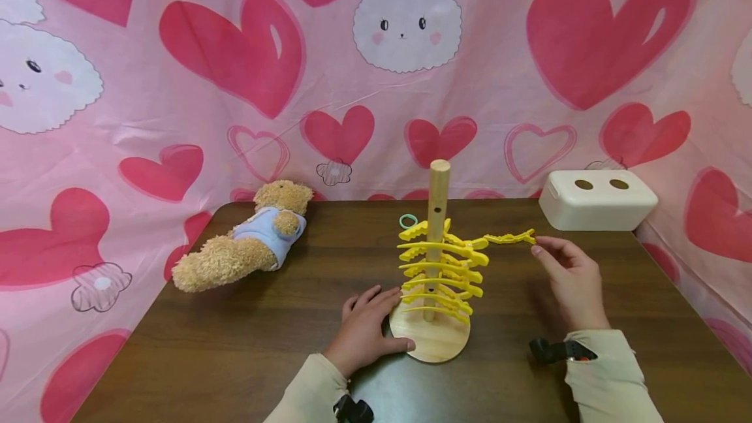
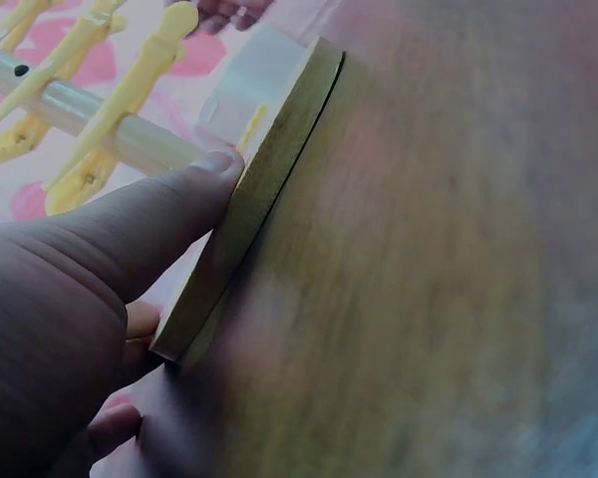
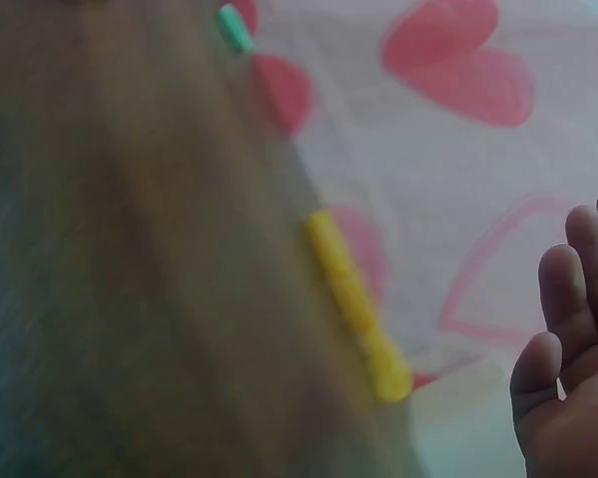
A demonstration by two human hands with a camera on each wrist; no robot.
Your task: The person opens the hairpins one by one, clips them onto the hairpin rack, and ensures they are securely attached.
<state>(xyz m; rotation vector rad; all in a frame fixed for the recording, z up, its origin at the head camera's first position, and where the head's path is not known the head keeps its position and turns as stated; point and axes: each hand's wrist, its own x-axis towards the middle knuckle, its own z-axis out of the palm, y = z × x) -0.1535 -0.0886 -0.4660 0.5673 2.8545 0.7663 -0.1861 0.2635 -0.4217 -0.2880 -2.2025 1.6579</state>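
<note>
A wooden stand with a round base [image 1: 431, 344] and an upright post [image 1: 438, 194] carries several curved yellow plastic pieces [image 1: 443, 273] one above another. My left hand [image 1: 367, 328] holds the left side of the base, its thumb [image 2: 169, 214] against the rim. Right of the stand is one more yellow piece [image 1: 508, 238], long and knobbly. My right hand [image 1: 578, 279] is at its right end; the right wrist view shows the fingers [image 3: 563, 299] loosely extended and apart from the yellow piece [image 3: 354, 304], with nothing between them.
Behind the stand lies a small green ring [image 1: 408, 221]. A teddy bear [image 1: 252, 234] in a blue shirt lies at the back left of the brown table [image 1: 235, 344]. At the back right stands a white box [image 1: 599, 204] with two round holes. A pink patterned cloth [image 1: 364, 90] hangs behind.
</note>
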